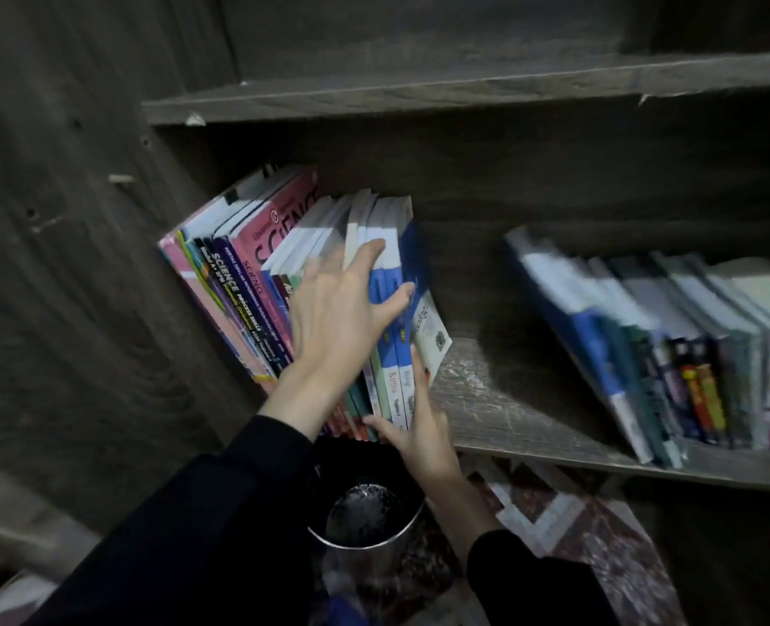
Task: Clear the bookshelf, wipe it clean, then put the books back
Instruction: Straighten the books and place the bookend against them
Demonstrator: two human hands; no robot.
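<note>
A row of upright books [256,273] leans against the left wall of a dark wooden shelf [500,413]. My left hand [338,318] lies spread over the spines, its thumb hooked round the blue-and-white books [396,336] at the row's right end. My right hand [419,426] presses against the lower right edge of those same books, where they meet the shelf board. A second batch of books [672,354] leans at the right of the shelf. Bare scuffed board lies between the two groups.
A shiny metal container [369,521] with a dark inside stands below the shelf, between my arms. A patterned rug [577,535] covers the floor. Another shelf board [419,97] runs above. A pink-edged item lies at the bottom left.
</note>
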